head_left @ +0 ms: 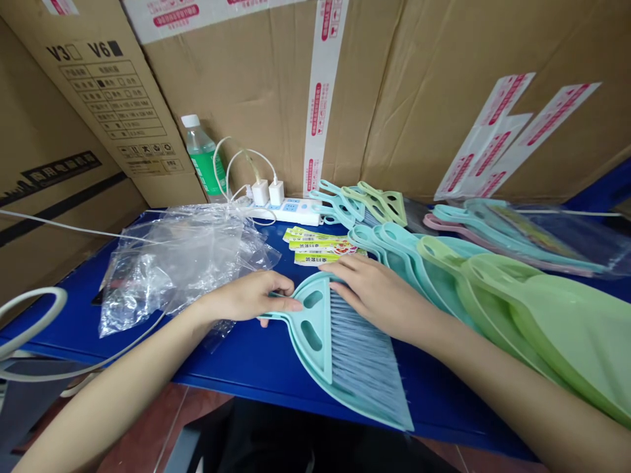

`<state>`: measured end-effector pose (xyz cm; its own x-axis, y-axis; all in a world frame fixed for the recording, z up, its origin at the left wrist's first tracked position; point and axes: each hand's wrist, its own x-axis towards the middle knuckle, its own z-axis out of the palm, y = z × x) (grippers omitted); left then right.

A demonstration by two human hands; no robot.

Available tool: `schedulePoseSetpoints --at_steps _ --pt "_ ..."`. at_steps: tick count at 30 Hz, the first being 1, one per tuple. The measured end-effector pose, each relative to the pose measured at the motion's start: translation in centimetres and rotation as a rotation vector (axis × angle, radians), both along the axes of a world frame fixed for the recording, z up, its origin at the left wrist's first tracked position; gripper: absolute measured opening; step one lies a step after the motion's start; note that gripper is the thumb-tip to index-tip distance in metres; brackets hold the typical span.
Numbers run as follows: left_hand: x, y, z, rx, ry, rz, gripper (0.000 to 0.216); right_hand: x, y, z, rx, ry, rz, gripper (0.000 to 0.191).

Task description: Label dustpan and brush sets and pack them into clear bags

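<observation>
A light-blue hand brush (315, 322) with grey-blue bristles lies on a matching dustpan (306, 374), both held tilted over the blue table. My left hand (251, 295) is closed around their handles at the left, its thumb on top near the brush head. My right hand (369, 286) lies over the far edge of the brush and pan, fingers stretched out, thumb against the bristles. Beyond the brush are yellow-green printed cards (318, 246). Beside my right forearm lie several overlapping blue dustpans (409, 263) and green dustpans (552, 315).
Crumpled clear plastic bags (182, 249) lie at left on the table (236, 368). Behind stand a power strip (290, 211) with chargers, a bottle (203, 157) and large cartons (256, 92). Small brushes (379, 203) and a bagged set (522, 230) lie at the back. A white cable (54, 305) loops left.
</observation>
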<state>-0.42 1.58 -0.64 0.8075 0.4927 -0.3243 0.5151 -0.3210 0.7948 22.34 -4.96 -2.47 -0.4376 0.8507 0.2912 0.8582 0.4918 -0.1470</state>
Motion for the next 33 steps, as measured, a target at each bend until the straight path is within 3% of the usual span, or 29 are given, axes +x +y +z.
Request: schedulePoseSetpoints --at_steps 15,22,27,31,33 --pt "0.0 -0.1 -0.4 0.049 -0.026 -0.02 0.042 -0.2 -0.5 -0.1 -0.108 0.058 0.005 0.042" --pt "0.0 -0.4 0.3 0.122 -0.008 -0.045 0.042 0.3 0.2 -0.1 -0.054 0.019 0.03 0.031" --pt "-0.1 -0.3 0.3 0.19 0.007 -0.069 0.039 1.2 0.0 1.0 -0.023 0.04 0.036 0.028" --pt "0.0 -0.3 0.4 0.3 0.007 -0.085 0.036 1.5 -0.4 2.2 -0.068 0.121 0.052 0.011" --pt "0.0 -0.4 0.5 0.318 0.007 -0.085 0.035 1.5 -0.4 2.5 -0.124 0.137 0.053 0.017"
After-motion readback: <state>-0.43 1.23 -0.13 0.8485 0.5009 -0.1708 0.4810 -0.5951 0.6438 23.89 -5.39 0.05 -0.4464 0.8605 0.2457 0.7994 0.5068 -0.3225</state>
